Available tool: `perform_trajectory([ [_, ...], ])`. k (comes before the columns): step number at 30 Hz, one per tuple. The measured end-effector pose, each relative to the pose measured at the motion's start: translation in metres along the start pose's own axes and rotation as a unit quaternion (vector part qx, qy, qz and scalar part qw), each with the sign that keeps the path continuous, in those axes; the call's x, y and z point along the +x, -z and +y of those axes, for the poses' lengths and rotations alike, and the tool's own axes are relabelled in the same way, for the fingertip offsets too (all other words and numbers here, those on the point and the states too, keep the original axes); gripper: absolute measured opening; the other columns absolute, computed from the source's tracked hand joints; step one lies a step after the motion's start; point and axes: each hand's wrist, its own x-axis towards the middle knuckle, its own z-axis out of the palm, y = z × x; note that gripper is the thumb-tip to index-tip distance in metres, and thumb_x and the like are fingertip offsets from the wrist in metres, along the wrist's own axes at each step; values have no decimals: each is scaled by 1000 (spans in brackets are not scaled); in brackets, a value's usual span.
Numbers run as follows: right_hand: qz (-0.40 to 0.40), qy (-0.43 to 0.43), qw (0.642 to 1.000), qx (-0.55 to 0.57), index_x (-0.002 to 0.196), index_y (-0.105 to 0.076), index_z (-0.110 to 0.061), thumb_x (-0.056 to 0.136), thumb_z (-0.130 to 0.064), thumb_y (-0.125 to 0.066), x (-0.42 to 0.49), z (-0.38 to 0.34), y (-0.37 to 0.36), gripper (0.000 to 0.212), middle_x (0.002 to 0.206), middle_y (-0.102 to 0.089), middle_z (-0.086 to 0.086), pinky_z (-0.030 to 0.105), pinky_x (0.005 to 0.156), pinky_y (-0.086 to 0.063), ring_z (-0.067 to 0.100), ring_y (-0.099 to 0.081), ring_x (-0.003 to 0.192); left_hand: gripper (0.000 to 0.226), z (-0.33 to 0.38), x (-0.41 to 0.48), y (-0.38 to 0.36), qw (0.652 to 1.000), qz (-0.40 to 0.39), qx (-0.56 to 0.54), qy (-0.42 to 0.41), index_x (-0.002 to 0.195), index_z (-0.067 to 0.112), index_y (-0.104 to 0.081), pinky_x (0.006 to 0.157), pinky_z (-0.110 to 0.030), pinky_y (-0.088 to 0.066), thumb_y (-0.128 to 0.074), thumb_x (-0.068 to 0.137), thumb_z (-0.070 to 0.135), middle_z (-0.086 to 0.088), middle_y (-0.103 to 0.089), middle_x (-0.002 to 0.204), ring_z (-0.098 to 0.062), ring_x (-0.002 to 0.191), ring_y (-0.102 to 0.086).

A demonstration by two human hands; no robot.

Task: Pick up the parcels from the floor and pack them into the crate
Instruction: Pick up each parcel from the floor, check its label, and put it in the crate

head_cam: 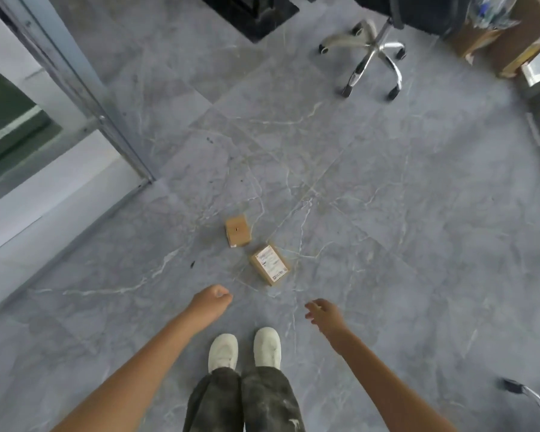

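Two small brown cardboard parcels lie on the grey marble floor ahead of my feet. The plain parcel [238, 230] is the farther one. The parcel with a white shipping label [270, 264] lies just right of it and nearer to me. My left hand [213, 299] hangs below and left of the labelled parcel, fingers curled, holding nothing. My right hand [323, 313] reaches forward to the right of my feet, fingers loosely spread and empty. Neither hand touches a parcel. No crate is in view.
An office chair with a chrome wheeled base [368, 57] stands at the far right. Cardboard boxes [508, 42] are stacked in the top right corner. A glass door with a metal frame [75, 88] runs along the left. Another chair leg [533, 400] shows at the bottom right.
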Motion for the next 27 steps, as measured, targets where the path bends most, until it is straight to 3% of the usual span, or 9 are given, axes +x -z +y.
perform_trajectory([
  [2,12,31,999,-37,112,-62,-6,94,-22,-48,66,-1,-18,28,102,-67,13,30,76,-45,24,-59,87,24,-2,63,-21,999,0,-33,12,72,27,-45,64,-26,-35,-44,95,24,5,-49,77,-10,71,-47],
  [5,28,67,993,-88,115,-61,-7,94,-22,-50,171,2,-49,28,114,-65,15,32,85,-45,32,-60,103,15,-20,163,-65,986,8,-161,38,85,18,-56,76,-27,-35,-45,95,20,-6,-56,94,-20,94,-52],
  [8,66,101,987,-108,124,-53,-8,93,-25,-52,268,16,-82,35,124,-60,15,36,96,-43,33,-57,112,15,-44,249,-119,974,-2,-216,63,81,19,-50,70,-28,-37,-45,95,14,-4,-51,94,-20,92,-48],
  [9,75,112,984,-118,130,-49,-8,94,-26,-52,296,23,-94,41,130,-56,16,38,101,-41,33,-53,117,10,-49,272,-135,972,-23,-220,74,98,17,-53,75,-28,-39,-45,95,14,-5,-53,106,-21,98,-51],
  [11,64,128,979,-145,140,-36,-8,93,-31,-53,345,42,-116,55,142,-42,16,42,108,-33,34,-43,128,47,-58,316,-164,977,-54,-193,74,140,10,-34,96,-31,-37,-45,95,12,-9,-40,141,-25,125,-44],
  [14,34,141,978,-152,143,-27,-9,88,-31,-62,387,63,-138,69,144,-34,14,46,108,-33,33,-38,130,65,-52,358,-186,989,-63,-131,4,149,11,-14,102,-28,-31,-46,93,5,-7,-31,150,-21,135,-32],
  [18,38,134,981,-133,134,-35,-6,85,-23,-66,383,73,-142,60,130,-41,15,42,102,-40,29,-46,118,55,-44,365,-198,981,-68,-183,-2,139,10,-32,75,-25,-47,-43,88,-9,-5,-48,138,-23,121,-47],
  [21,19,101,990,-93,133,-40,-8,86,-24,-66,341,83,-128,56,128,-47,17,43,99,-43,29,-50,114,44,-51,334,-189,981,-57,-183,29,128,8,-46,79,-35,-49,-46,85,-4,-10,-57,127,-23,107,-54],
  [27,16,130,990,51,135,-51,-21,89,-27,-60,175,44,-77,47,122,-49,9,35,95,-48,20,-57,105,36,-30,181,-128,984,-30,-177,-8,118,16,-58,94,-33,-48,-51,86,1,-1,-63,117,-17,109,-56],
])
